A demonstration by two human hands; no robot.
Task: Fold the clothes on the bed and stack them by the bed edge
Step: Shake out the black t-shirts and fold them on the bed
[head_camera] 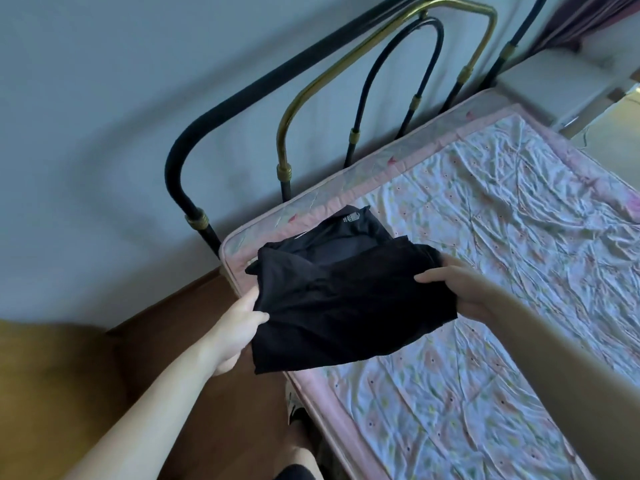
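A folded black garment hangs in the air over the near corner of the bed. My left hand grips its left edge, thumb on top. My right hand grips its right edge, fingers partly hidden under the cloth. Behind it, another folded black garment with a small white label lies on the mattress corner by the bed edge. The held garment overlaps it in view, so I cannot tell whether they touch.
The bed has a crumpled floral sheet with a pink border. A black and brass metal bedframe stands at the far end against a pale wall. Wooden floor lies to the left. A shoe shows beside the bed.
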